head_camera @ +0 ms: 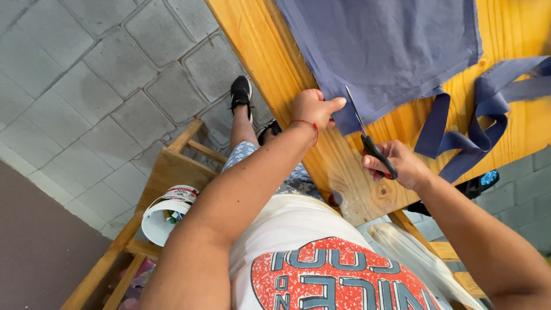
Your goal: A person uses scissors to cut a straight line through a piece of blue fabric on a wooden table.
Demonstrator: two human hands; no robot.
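Head view: left hand (pixel 311 109) pinching corner of blue cloth (pixel 384 51), which is lying flat on wooden table (pixel 344 166). Right hand (pixel 399 165) gripping black-handled scissors (pixel 367 138), blades meeting cloth edge just beside left thumb. Cut blue strips (pixel 482 115) trailing at right. White bucket (pixel 166 215) sitting on wooden stool below.

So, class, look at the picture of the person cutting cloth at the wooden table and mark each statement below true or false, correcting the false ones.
1. The right hand holds scissors. True.
2. The cloth is red. False: it is blue-purple.
3. The left hand grips the cloth's edge. True.
4. The cut strips lie on the floor. False: they lie on the wooden table.
5. A white bucket sits on the wooden frame to the left. True.
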